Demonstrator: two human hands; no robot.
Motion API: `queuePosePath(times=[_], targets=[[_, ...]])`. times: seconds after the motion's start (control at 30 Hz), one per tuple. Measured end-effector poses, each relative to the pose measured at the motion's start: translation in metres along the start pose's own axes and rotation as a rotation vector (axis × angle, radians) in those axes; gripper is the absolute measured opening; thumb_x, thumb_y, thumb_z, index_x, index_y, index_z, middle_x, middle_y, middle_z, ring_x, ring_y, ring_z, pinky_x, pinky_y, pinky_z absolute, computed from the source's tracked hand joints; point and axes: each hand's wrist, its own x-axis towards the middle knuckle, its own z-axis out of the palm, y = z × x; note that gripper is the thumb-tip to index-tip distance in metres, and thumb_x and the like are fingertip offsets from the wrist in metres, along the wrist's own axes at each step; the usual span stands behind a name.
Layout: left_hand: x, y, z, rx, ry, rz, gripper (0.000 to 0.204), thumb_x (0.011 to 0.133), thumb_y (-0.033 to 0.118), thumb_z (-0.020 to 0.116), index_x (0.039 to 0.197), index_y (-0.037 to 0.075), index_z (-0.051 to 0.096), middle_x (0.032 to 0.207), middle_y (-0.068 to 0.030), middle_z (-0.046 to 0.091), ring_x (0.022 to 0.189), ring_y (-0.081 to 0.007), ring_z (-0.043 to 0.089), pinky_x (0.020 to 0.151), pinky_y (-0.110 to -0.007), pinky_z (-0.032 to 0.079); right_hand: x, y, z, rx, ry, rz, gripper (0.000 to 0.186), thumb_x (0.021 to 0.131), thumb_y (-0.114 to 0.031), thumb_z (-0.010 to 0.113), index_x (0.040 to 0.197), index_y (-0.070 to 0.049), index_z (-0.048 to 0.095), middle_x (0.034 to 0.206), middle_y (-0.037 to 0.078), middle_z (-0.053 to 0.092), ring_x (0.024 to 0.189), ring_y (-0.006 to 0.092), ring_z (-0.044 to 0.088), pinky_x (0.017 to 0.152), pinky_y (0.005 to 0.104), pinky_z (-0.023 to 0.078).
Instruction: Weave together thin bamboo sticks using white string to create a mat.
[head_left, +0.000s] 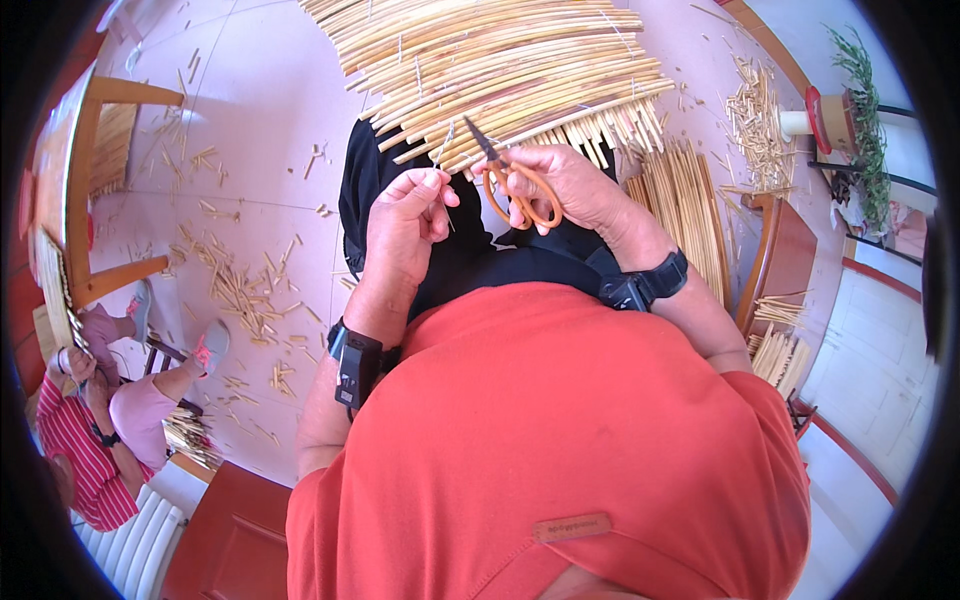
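Observation:
Across my dark-trousered lap and beyond lies a mat of pale, straw-coloured sticks (510, 62), bound side by side with thin white string. My left hand (408, 212) is closed at the mat's near edge, its thumb and fingertips pinching a thin string (450, 215) whose loose end hangs below. Just to its right, my right hand (575, 185) is closed on orange-handled scissors (482, 142), with fingers through the loops. The dark blades point up and left over the sticks, apart from the pinched string. Whether the blades are fully closed is hard to make out.
A bundle of longer sticks (685, 205) rests right of my lap, beside a wooden chair (780, 255). Cut stick pieces (245, 300) litter the tiled floor on both sides. At left, another person (105, 430) sits near a wooden table (85, 190), hands at a stick mat.

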Motion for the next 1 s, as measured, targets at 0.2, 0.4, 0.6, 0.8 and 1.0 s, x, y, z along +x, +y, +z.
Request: queuePosePath(times=[0.2, 0.4, 0.6, 0.8, 1.0], targets=[[-0.001, -0.001, -0.002, 0.035, -0.002, 0.011, 0.012, 0.094, 0.014, 0.055, 0.096, 0.004, 0.062, 0.076, -0.0052, 0.061, 0.049, -0.0077, 0.046, 0.046, -0.022, 0.033, 0.005, 0.012, -0.004, 0.130, -0.002, -0.125, 0.044, 0.094, -0.036, 0.057, 0.118, 0.000, 0.051, 0.074, 0.004, 0.058, 0.053, 0.0086, 0.055, 0.046, 0.0174, 0.041], [-0.004, -0.002, 0.000, 0.037, -0.025, 0.038, 0.012, 0.093, 0.012, 0.056, 0.099, 0.003, 0.062, 0.079, -0.0063, 0.061, 0.049, -0.0075, 0.046, 0.045, -0.022, 0.032, 0.007, 0.015, -0.004, 0.433, -0.144, -0.071, 0.057, 0.094, -0.051, 0.048, 0.116, 0.002, 0.050, 0.072, 0.004, 0.052, 0.057, 0.0095, 0.049, 0.041, 0.0159, 0.031], [-0.002, -0.004, -0.005, -0.008, -0.036, 0.050, 0.012, 0.093, 0.011, 0.055, 0.099, 0.002, 0.061, 0.078, -0.0059, 0.060, 0.049, -0.0075, 0.045, 0.044, -0.022, 0.030, 0.005, 0.002, 0.007, -0.163, -0.074, 0.056, 0.046, 0.091, -0.043, 0.056, 0.094, 0.003, 0.059, 0.060, 0.004, 0.054, 0.037, 0.0060, 0.048, 0.034, 0.0174, 0.033], [-0.002, -0.003, -0.004, 0.033, -0.054, 0.054, 0.011, 0.093, 0.013, 0.055, 0.093, 0.003, 0.060, 0.077, -0.0052, 0.060, 0.047, -0.0076, 0.042, 0.043, -0.021, 0.029, 0.023, 0.002, 0.008, -0.223, -0.097, 0.130, 0.037, 0.092, -0.035, 0.057, 0.092, 0.002, 0.060, 0.059, 0.000, 0.051, 0.038, 0.0053, 0.047, 0.034, 0.0173, 0.031], [-0.001, -0.003, -0.001, 0.072, -0.080, 0.061, 0.010, 0.093, 0.013, 0.055, 0.091, 0.004, 0.059, 0.077, -0.0050, 0.059, 0.048, -0.0075, 0.042, 0.044, -0.022, 0.029, 0.027, 0.007, 0.010, -0.114, -0.085, 0.114, 0.035, 0.091, -0.035, 0.060, 0.093, 0.001, 0.060, 0.059, 0.001, 0.050, 0.037, 0.0054, 0.042, 0.034, 0.0184, 0.029]])
